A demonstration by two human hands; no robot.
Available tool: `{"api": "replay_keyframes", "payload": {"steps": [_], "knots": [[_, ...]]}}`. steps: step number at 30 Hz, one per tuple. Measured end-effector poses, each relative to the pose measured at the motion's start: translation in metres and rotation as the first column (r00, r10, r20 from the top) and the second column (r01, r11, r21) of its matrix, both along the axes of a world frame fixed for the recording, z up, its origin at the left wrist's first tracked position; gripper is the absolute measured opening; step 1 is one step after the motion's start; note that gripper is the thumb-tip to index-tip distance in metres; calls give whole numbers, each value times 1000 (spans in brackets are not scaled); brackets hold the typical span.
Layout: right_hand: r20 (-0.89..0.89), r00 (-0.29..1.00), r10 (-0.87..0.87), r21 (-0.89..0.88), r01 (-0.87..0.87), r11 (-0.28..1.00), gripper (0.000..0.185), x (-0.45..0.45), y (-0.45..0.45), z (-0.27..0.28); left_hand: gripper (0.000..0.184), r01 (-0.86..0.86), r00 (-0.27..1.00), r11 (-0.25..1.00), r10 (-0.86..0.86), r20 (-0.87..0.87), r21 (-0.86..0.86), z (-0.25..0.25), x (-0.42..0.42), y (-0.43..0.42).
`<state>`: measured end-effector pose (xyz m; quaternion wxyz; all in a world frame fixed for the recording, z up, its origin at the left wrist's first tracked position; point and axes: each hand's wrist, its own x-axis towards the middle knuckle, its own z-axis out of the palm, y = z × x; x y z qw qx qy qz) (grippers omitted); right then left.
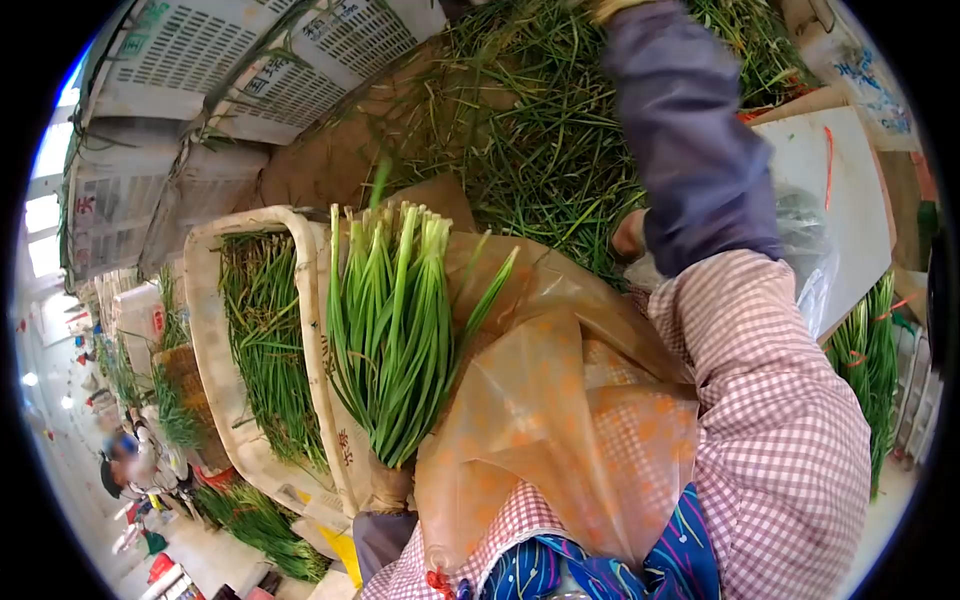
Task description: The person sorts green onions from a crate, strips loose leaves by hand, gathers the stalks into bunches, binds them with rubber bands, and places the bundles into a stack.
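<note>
A thick bunch of garlic chives (pixel 395 330) stands fanned out above the rim of a white plastic crate, pale cut stems at the top and green leaves narrowing below. My left hand (pixel 390 487), in a brownish glove, is closed around the narrow leafy end; the bunch hides most of its fingers. Far from it, my right hand (pixel 618 8) reaches out over the loose chive leaves (pixel 550 140) heaped on the floor. Only a yellowish glove edge shows there, cut off by the frame and blurred, so its fingers cannot be made out.
More chives lie inside the white crate (pixel 313 350) on the left. Stacked white crates (pixel 190 60) rise at upper left. A white board (pixel 850 200) with a clear plastic bag (pixel 805 235) is right of my arm. Another person (pixel 140 460) is at far left.
</note>
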<state>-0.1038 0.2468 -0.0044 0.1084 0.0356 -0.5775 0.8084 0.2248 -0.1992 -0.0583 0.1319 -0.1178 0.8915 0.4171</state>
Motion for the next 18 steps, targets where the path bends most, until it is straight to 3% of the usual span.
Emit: {"api": "replay_keyframes", "payload": {"steps": [2, 3, 4, 5, 6, 7, 8, 9, 10, 11, 12, 13, 15, 16, 18], "knots": [[107, 992, 74, 363, -108, 925, 37, -1, 28, -5, 44, -39, 999, 998, 40, -20, 49, -7, 7, 4], [231, 968, 100, 598, -222, 770, 41, -2, 35, -16, 44, -50, 998, 996, 52, -31, 69, -9, 7, 6], [364, 929, 65, 804, -349, 482, 46, -5, 38, -30, 43, -67, 997, 994, 70, -43, 87, -13, 10, 8], [474, 878, -64, 880, -468, 84, 50, -4, 35, -42, 43, -81, 995, 991, 86, -51, 104, -16, 13, 8], [514, 842, -165, 826, -538, -167, 55, 2, 28, -49, 42, -95, 993, 988, 102, -58, 122, -20, 15, 8], [548, 817, -180, 794, -575, -198, 60, 9, 15, -51, 42, -116, 989, 983, 127, -72, 140, -25, 21, 8], [320, 938, -133, 947, -312, 80, 62, 18, 5, -74, 41, -134, 986, 979, 148, -81, 154, -30, 26, 5], [443, 866, 232, 667, -491, 561, 60, 22, -3, -95, 41, -158, 980, 972, 176, -96, 173, -37, 35, 4], [629, 672, 392, 347, -694, 632, 58, 50, -26, -58, 28, -177, 982, 973, 184, -36, 147, -44, 44, -11], [566, 618, 546, 204, -746, 634, 57, 65, -41, -63, 18, -189, 982, 974, 188, 19, 121, -47, 49, -21], [590, 566, 576, 210, -796, 567, 58, 70, -55, -72, 15, -198, 979, 976, 192, 74, 94, -51, 53, -31], [608, 580, 542, 262, -791, 553, 49, 80, -67, -63, 15, -197, 978, 976, 189, 86, 93, -48, 52, -33], [653, 484, 582, 303, -872, 385, 32, 79, -74, -77, 15, -174, 984, 978, 168, 61, 115, -42, 48, -21], [658, 478, 582, 299, -875, 381, 32, 77, -72, -79, 15, -162, 986, 978, 156, 49, 130, -38, 45, -15], [453, 737, 501, 447, -674, 588, 20, 75, -61, -78, 16, -157, 987, 976, 152, 47, 151, -35, 43, -8]]}}
